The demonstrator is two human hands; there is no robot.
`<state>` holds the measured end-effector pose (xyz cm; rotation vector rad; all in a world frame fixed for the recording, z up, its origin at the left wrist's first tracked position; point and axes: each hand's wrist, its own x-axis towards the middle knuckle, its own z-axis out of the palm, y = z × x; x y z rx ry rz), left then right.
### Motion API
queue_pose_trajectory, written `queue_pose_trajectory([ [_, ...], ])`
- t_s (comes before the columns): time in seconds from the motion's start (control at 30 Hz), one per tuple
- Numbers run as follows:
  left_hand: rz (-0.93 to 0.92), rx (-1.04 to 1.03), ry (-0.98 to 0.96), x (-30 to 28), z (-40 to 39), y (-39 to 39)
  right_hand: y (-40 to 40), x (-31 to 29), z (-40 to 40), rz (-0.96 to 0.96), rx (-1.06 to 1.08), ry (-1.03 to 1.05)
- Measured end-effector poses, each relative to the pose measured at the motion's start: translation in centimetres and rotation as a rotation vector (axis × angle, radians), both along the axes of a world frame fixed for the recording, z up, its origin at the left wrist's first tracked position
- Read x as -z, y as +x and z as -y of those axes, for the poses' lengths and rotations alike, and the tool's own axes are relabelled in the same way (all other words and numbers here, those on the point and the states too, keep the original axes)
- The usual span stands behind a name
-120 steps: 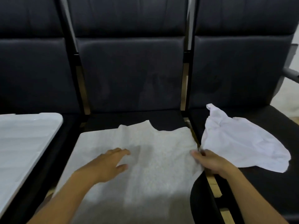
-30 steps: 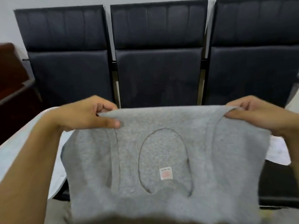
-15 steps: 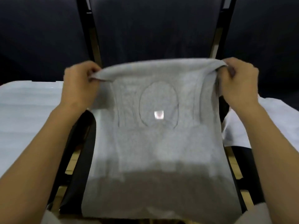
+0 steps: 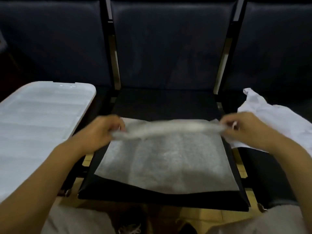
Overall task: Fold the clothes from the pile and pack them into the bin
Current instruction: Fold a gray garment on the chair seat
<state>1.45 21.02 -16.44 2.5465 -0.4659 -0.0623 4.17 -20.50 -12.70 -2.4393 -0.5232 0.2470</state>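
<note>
Pinched at both far corners, the light grey knit cotton garment is in your grasp: your left hand curls round its far left corner and your right hand round its far right one, the edge between them blurred and lifted a little off the seat. The rest of the garment lies flat on the black padded middle chair seat, its near edge short of the seat's front lip.

By the look of it, you are partway through the first fold on this piece. The large white ribbed plastic bin lid sits to the left of the middle seat, and it covers whatever is beneath, so nothing can be seen packed. To the right of the middle seat, the crumpled white cloth garment waits unfolded on the neighbouring chair, touching or just behind your right wrist. Folding this piece, packing it and dealing with the white one appear to be left.

Half a second ago you held the grey garment up in the air by its top edge, neckline and label showing; now it is down on the seat and your hands have dropped with it to seat level. The label no longer shows.
</note>
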Motion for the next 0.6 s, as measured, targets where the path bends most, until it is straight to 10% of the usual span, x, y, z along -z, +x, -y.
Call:
queue_pose_trajectory([
  [0.17, -0.799, 0.087, 0.19, 2.6, -0.6, -4.4, -3.4, 3.7, 1.6, -0.57, -0.201, -0.715],
  [0.37, -0.238, -0.244, 0.18, 5.7, 1.2, -1.3, -1.8, 5.4, 0.3, -0.384, 0.174, -0.482],
  [0.6, -0.303, -0.341, 0.305, 8.8, 1.5, 3.7, -0.2, 8.4, -2.0, -0.569, 0.303, -0.654],
])
